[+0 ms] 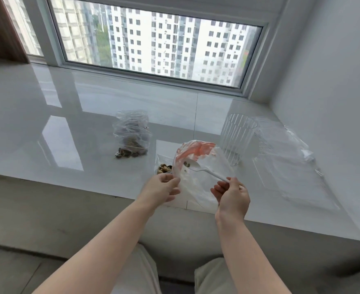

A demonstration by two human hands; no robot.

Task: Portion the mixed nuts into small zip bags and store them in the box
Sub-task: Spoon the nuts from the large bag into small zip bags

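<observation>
The glossy white stone window ledge [90, 128] carries everything here, and its layout reads as a small filling station set along the near edge within easy reach of the seated person. Toward the ledge's right end lies a loose heap of clear empty plastic bags [289, 158], probably the stock waiting to be filled; just left of it stands a clear ribbed plastic box [237, 137], upright and open, apparently the store for finished portions and placed beside the working spot for that reason. Farther left, nearer the middle of the ledge and well apart from the hands, sits a crumpled clear bag of mixed nuts [132, 135], some brown nuts showing at its bottom. Over the near edge, a clear zip bag with a red seal strip [198, 164] is held up with its mouth open toward the person, so that a spoonful can go in. The left hand [163, 187] pinches the bag's left rim, fingers curled on the film. The right hand [231, 195] grips the handle of a white plastic spoon [204, 169] between thumb and fingers, its bowl inside the bag carrying a few nuts. A small flat bag of nuts [164, 167] lies on the ledge just beyond the left hand, partly hidden behind the held bag.
</observation>
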